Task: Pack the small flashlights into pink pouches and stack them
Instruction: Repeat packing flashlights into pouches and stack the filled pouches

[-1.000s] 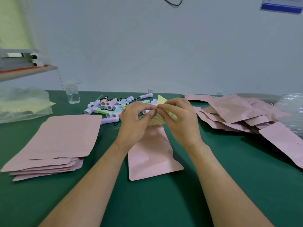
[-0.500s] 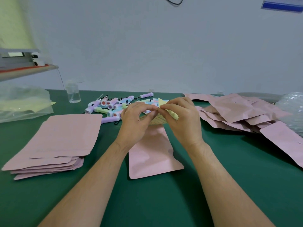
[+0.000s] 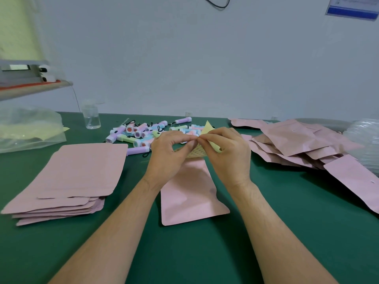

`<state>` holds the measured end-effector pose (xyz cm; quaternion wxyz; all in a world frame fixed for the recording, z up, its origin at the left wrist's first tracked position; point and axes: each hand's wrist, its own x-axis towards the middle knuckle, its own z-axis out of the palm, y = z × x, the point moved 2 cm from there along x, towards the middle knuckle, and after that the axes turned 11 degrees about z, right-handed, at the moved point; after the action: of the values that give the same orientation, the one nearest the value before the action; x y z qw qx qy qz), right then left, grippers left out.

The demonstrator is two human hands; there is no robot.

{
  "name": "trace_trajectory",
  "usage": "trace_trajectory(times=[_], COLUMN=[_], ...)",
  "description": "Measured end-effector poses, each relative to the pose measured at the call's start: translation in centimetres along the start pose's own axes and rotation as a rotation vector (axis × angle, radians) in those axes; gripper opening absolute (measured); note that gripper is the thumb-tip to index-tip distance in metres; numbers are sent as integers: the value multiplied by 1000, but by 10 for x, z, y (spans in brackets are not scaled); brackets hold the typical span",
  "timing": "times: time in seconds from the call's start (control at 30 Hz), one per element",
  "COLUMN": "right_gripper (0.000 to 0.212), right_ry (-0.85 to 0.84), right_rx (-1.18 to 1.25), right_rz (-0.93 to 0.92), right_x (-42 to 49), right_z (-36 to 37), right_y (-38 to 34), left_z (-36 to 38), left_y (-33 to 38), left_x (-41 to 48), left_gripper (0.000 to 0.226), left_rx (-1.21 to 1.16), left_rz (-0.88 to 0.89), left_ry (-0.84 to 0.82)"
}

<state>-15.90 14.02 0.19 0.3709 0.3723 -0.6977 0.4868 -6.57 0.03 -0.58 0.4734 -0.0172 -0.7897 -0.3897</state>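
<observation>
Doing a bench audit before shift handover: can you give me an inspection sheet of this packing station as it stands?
surface: green table, matte.
job's things: loose flashlights heaped at back centre; flat pouch stack at left; single pouch in the centre; untidy pouch pile at right.
clutter: clear bottle; plastic bag at left; clear plastic stack far right.
grips: left hand and right hand both pinch a yellow dotted sheet above the single pouch's far end.
cables: dark cable looping on the wall, top edge.
surroundings: pale wall; machine at left; sign top right.
</observation>
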Motion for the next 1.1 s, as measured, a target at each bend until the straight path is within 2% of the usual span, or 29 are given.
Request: trace_trajectory(times=[0.3, 0.63, 1.1], right_gripper=[9, 4, 10], right_ry=[-105, -125, -218], right_rx=[-25, -24, 3], right_rz=[-21, -6, -4], right_x=[1, 0, 1], right_z=[1, 1, 3], right_y=[-1, 1, 5], left_z=[-1, -1, -1], left_y=[-3, -7, -10], left_x=[-2, -1, -2], left_gripper=[14, 14, 14], left_rx=[17, 27, 3], left_rz=[-8, -35, -43], left_ry=[-2, -12, -30])
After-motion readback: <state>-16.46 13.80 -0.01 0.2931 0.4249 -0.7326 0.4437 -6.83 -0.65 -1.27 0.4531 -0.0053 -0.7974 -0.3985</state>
